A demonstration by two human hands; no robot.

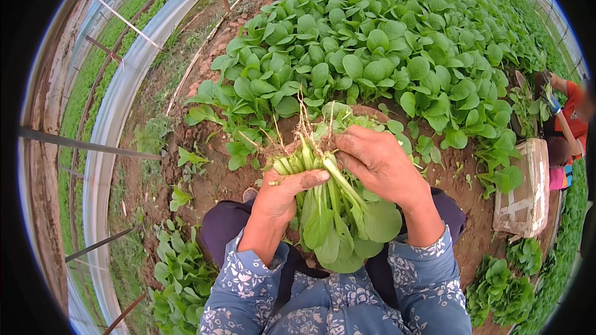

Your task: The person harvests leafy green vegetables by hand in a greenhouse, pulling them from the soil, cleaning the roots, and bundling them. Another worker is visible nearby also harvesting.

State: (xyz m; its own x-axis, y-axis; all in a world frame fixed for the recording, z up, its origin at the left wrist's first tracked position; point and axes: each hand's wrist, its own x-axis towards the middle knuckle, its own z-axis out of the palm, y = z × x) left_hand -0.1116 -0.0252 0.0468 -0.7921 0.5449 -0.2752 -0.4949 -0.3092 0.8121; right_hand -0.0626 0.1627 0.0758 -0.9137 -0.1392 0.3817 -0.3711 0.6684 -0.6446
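My left hand (284,195) is wrapped around a bunch of leafy greens (335,223), its thumb lying across the pale stalks. The leaves hang down towards my lap, and thin soil-covered roots (302,123) stick up at the top. On the right side of the bunch, the fingertips of my right hand (377,163) grip the root end of a plant; the exact contact is partly hidden by the fingers. Just beyond my hands grows a dense bed of the same broad-leaved greens (372,46), with bare brown soil (209,195) in front of it.
A worn, taped box (521,190) stands to the right, near another person (570,121) holding greens. Bunched greens (503,288) lie at lower right, more greens (179,274) at lower left. Plastic sheeting (109,125) and metal poles (88,144) run along the left.
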